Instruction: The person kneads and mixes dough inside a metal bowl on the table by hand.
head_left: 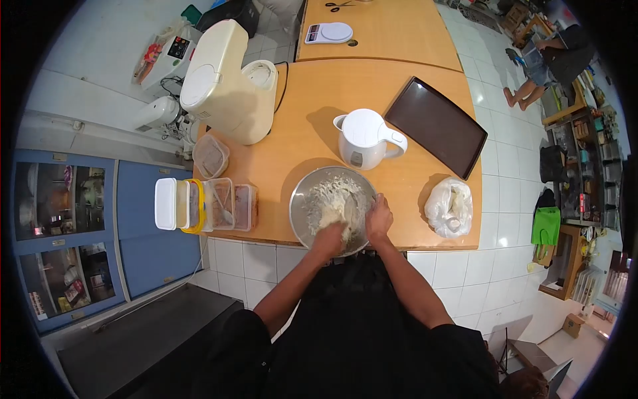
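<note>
A round metal bowl (300, 211) stands at the table's front edge, with pale, lumpy dough (334, 201) inside. My left hand (329, 241) reaches into the bowl at its lower side, its fingers in the dough and partly hidden. On the bowl's right rim, my right hand (379, 218) is closed, with the fingers wrapped round the edge. Just behind the bowl is a white electric kettle (363, 136), its handle toward the right. To the right lies a clear plastic bag (449, 207) with pale contents.
A cream stand mixer (222, 86) is at the back left, with plastic containers (219, 203) in front. A dark tray (436, 126) lies at the back right. Farther back are a white scale (329, 32) and scissors (340, 6). Another person (539, 63) stands at the far right.
</note>
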A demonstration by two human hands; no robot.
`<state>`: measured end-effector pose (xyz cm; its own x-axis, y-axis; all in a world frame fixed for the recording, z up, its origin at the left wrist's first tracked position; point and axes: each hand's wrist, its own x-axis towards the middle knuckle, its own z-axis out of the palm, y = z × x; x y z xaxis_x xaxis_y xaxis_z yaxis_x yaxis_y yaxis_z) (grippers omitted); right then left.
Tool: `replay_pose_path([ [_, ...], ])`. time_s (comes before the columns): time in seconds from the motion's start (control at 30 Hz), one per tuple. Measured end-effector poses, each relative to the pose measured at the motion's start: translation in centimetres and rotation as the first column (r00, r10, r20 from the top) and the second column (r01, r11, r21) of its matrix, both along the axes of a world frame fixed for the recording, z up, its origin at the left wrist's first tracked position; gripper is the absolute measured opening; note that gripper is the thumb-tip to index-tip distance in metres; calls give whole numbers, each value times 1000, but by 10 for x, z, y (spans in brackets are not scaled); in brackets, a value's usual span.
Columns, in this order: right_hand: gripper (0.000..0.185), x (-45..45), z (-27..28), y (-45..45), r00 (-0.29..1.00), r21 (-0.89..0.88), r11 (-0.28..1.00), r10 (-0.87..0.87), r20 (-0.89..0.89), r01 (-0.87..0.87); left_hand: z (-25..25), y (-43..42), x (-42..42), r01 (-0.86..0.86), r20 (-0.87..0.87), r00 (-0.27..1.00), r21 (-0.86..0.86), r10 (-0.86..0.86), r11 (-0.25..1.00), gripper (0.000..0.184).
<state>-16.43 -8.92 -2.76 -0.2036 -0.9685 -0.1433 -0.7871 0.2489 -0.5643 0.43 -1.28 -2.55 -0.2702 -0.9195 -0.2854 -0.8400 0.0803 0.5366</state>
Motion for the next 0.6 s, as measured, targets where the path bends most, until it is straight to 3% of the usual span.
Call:
replay_pose_path([
  [0.1, 14, 0, 6, 0, 999, -2, 1000, -26, 26, 26, 40, -32, 7, -140, 53, 989, -3, 140, 990, 61],
  [0.2, 12, 5, 11, 3, 998, -23, 998, -53, 36, 54, 4, -35, 11, -225, 166, 964, 81, 209, 971, 70],
  [0.4, 11, 8, 2, 8, 992, -78, 990, -109, 71, 114, -8, -12, -27, -476, 8, 872, 241, 489, 846, 77],
  [0.53, 10, 3, -1, 1, 996, -112, 991, -60, 73, 68, -24, -30, -4, -294, -273, 857, 436, 437, 850, 61],
  [0.6, 11, 2, 2, 0, 999, -60, 997, -37, 39, 39, -13, -39, 3, -265, -309, 874, 348, 376, 900, 61],
])
